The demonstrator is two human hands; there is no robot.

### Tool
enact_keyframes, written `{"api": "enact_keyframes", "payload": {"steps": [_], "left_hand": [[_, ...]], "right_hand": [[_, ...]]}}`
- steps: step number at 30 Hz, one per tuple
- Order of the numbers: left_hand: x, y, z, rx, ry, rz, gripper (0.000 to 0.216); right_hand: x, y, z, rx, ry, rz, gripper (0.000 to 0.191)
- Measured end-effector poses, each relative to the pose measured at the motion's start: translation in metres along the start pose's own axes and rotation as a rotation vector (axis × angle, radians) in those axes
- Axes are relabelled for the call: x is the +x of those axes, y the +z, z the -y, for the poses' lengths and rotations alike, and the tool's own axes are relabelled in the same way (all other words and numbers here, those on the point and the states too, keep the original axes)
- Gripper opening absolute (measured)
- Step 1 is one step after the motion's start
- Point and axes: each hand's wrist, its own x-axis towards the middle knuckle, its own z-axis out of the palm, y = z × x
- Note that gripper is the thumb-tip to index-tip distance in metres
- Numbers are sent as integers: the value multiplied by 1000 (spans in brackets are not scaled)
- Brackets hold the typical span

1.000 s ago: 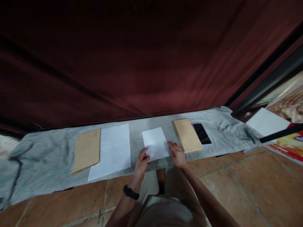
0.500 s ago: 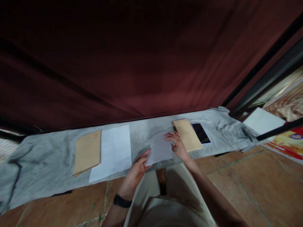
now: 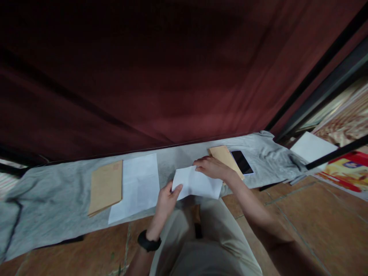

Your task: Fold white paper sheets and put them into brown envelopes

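Observation:
A folded sheet of white paper (image 3: 198,184) is held between my two hands, just above the front edge of the cloth-covered surface. My left hand (image 3: 168,196) pinches its left end, thumb on top. At the far edge my right hand (image 3: 211,167) has its fingers curled over the paper. Behind my right wrist lies a stack of brown envelopes (image 3: 222,154), partly hidden by the arm. To the left, more brown envelopes (image 3: 106,186) rest on top of flat white sheets (image 3: 140,184).
A phone (image 3: 242,162) lies right of the right-hand envelopes. Grey cloth (image 3: 57,199) covers the long narrow surface. Dark red fabric (image 3: 172,96) hangs behind it. At the right are a dark metal frame (image 3: 322,82), a white box-like object (image 3: 313,147) and a red-and-yellow package (image 3: 347,170).
The folded paper has turned to lie wider and flatter between my hands. My right hand has swung inward to its far edge, and my left hand has shifted slightly left.

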Motion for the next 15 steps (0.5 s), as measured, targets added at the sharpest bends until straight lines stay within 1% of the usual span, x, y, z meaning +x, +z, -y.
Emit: {"api": "enact_keyframes", "payload": {"steps": [2,4,6,8,10,12,14,15], "left_hand": [[6,7,11,-74,-33,-36,41],[15,15,20,-169,-69,-84,45],[27,23,29,-259,-131,-112,50],[39,28,37,-264,-174,-140,48],[48,29,44,-217,-190,-174,39],[53,26,50,-154,-193,-216,27],[55,20,55,-80,-192,-260,17],[54,17,57,-45,-192,-278,13]], "right_hand": [[7,3,-4,-34,30,-27,24],[11,8,-9,-50,44,-118,34],[12,19,-13,-19,58,-217,41],[7,39,-16,36,83,-277,44],[-2,66,-17,57,84,-279,46],[-13,95,-18,53,109,-264,47],[-24,122,-20,69,184,-277,47],[-29,133,-21,83,246,-303,46]]}}
